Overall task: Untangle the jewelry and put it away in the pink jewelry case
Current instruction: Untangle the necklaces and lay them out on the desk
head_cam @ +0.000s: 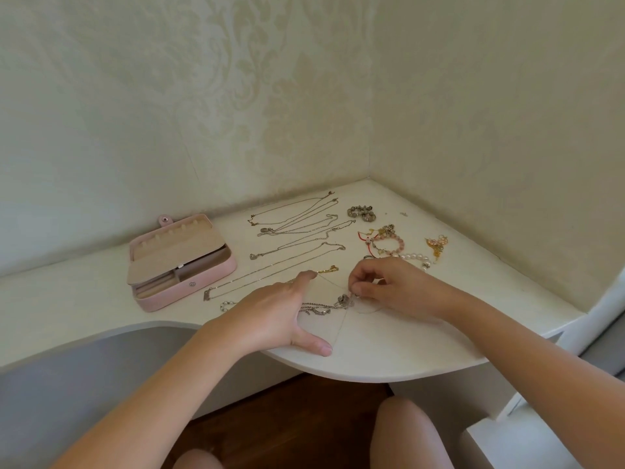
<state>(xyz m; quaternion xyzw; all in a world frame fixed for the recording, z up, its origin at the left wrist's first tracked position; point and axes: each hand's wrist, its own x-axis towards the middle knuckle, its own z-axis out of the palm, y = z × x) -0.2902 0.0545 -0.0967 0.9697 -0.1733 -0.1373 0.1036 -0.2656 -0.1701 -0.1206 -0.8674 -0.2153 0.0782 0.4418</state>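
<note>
The pink jewelry case (216, 274) lies open at the left of the white corner table (389, 357). Several thin necklaces (297, 221) are laid out straight beside it. A tangled knot of chains (343, 301) lies between my hands. My left hand (274, 314) rests flat on the table, its index finger pressing a fine chain (329, 286) near a gold clasp (327, 269). My right hand (385, 287) pinches the knot's thin chain between thumb and fingertips. A silver chain (313, 308) runs under my left hand.
Behind my right hand lie a pink bead bracelet (392, 243), a pearl bracelet (414, 257), a red cord (367, 243), gold earrings (437, 245) and a grey bead cluster (361, 212). Walls close the corner behind. The table's curved front edge is near my knees.
</note>
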